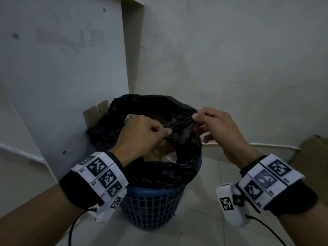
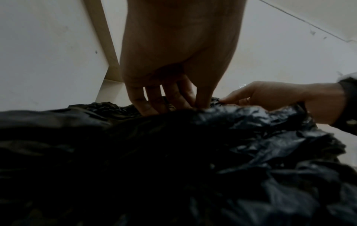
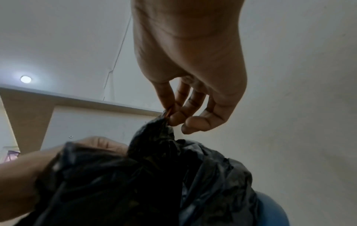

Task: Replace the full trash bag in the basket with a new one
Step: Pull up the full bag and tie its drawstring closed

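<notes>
A blue plastic mesh basket [image 1: 152, 206] stands on the floor in a corner. A black trash bag [image 1: 159, 174] lines it and holds paper and other refuse [image 1: 159, 153]. My left hand [image 1: 142, 134] reaches over the bag's mouth and pinches the film near the middle between thumb and fingers. My right hand [image 1: 213, 125] pinches a raised fold of the bag's right edge [image 3: 164, 120] between thumb and forefinger, with the other fingers loosely curled. In the left wrist view my left hand's fingers [image 2: 152, 104] dig into the crumpled black film [image 2: 231, 122].
A white board [image 1: 62, 77] leans against the wall behind the basket on the left, with cardboard [image 1: 94, 112] tucked behind the bag. Another cardboard piece [image 1: 314, 157] lies at the far right. Pale floor tiles [image 1: 204, 219] surround the basket.
</notes>
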Action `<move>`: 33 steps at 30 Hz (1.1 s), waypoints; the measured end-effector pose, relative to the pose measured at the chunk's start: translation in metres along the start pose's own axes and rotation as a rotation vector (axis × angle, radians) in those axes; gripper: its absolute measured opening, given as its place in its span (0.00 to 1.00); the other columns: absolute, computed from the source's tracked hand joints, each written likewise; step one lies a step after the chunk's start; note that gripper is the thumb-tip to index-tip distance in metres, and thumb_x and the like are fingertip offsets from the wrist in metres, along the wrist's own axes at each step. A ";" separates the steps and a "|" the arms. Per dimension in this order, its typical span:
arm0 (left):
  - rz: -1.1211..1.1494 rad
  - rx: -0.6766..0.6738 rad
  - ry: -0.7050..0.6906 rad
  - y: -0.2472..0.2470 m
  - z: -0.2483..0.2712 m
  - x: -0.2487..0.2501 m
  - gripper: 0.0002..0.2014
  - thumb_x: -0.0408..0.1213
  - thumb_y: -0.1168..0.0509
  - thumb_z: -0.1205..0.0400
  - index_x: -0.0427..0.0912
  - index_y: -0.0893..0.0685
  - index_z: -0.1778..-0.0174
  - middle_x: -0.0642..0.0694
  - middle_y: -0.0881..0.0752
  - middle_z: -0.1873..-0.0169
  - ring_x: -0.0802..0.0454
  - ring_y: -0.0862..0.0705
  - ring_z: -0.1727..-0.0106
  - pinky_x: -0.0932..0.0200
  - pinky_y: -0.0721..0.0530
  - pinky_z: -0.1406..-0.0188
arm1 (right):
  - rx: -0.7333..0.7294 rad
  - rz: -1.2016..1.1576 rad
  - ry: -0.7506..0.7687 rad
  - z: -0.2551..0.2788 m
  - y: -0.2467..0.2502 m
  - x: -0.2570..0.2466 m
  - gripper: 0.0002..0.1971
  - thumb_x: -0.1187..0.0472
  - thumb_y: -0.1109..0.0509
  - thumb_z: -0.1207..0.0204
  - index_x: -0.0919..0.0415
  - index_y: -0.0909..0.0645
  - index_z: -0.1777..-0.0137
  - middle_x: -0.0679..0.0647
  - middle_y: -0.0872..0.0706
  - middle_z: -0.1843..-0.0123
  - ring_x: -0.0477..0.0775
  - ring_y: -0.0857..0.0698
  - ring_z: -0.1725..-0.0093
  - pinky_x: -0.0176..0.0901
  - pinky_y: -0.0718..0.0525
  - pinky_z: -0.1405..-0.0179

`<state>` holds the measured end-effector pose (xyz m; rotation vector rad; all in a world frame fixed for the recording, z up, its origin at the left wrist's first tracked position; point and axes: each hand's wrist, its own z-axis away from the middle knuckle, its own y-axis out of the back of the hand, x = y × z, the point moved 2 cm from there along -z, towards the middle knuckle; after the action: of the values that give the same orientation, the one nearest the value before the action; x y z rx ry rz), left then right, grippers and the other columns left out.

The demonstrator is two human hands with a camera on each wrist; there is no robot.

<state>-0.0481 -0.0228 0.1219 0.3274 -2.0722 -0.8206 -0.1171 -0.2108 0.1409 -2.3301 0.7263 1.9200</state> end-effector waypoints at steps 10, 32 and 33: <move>-0.029 0.164 -0.249 -0.008 -0.005 0.032 0.20 0.56 0.32 0.25 0.51 0.19 0.40 0.54 0.20 0.42 0.57 0.22 0.39 0.54 0.20 0.37 | -0.047 -0.021 0.042 0.004 0.010 -0.004 0.09 0.59 0.30 0.20 0.63 0.23 0.58 0.55 0.17 0.66 0.48 0.18 0.69 0.38 0.21 0.75; 0.003 -0.196 -0.286 -0.028 -0.024 0.043 0.15 0.46 0.34 0.17 0.39 0.12 0.61 0.40 0.16 0.73 0.47 0.20 0.72 0.52 0.26 0.70 | -0.081 -0.156 -0.116 0.010 0.013 0.000 0.12 0.59 0.38 0.15 0.60 0.22 0.61 0.52 0.15 0.62 0.48 0.21 0.69 0.38 0.28 0.76; 0.017 -0.207 -0.294 -0.029 -0.022 0.041 0.16 0.45 0.35 0.17 0.37 0.13 0.63 0.40 0.18 0.75 0.48 0.22 0.74 0.53 0.28 0.72 | -0.089 -0.188 -0.149 0.009 0.011 0.001 0.12 0.59 0.39 0.15 0.60 0.22 0.61 0.53 0.16 0.62 0.49 0.21 0.70 0.39 0.29 0.75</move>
<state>-0.0567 -0.0745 0.1382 0.0777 -2.2286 -1.1173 -0.1296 -0.2180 0.1407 -2.1819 0.4023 2.0508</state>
